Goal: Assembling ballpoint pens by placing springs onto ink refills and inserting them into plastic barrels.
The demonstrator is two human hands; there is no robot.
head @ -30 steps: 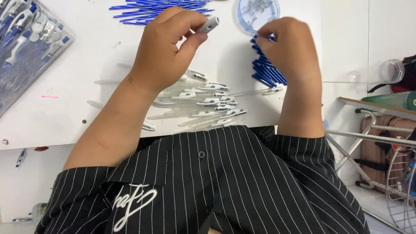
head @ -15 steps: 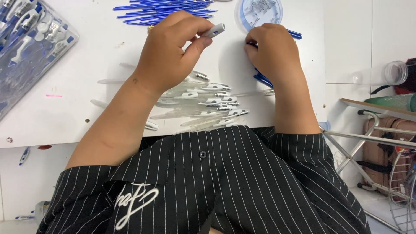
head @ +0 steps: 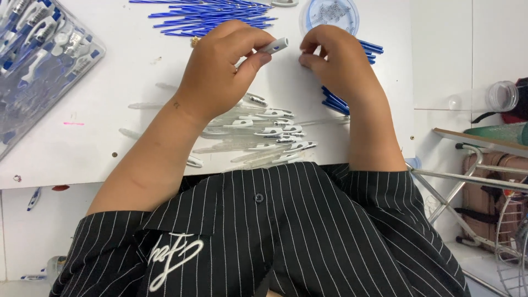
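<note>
Pen barrel (head: pixel 273 46), white and clear with a blue-lined open end, sits in my left hand (head: pixel 223 69): thumb and fingers are closed around it, and its end pokes out to the right, above the white worktop (head: pixel 110 110). My right hand (head: pixel 338 63) is just beside that end, fingers curled in and pinched together near the tip; whether they hold anything I cannot tell, since the fingertips hide it.

Under my right hand lies a bundle of blue refills (head: pixel 335 102), some showing past the wrist and some beyond the knuckles. Below my left hand, near the worktop's front edge, a heap of clear pen barrels with white clips (head: pixel 264 132) is spread in a loose fan. Further out, past my knuckles, a second spread of thin blue refills (head: pixel 209 16) lies across the top of the worktop, and a round clear dish of small parts (head: pixel 331 14) stands just beside it. Off to the far left, a clear plastic tray of blue and white pen parts (head: pixel 38 55) rests at an angle.
</note>
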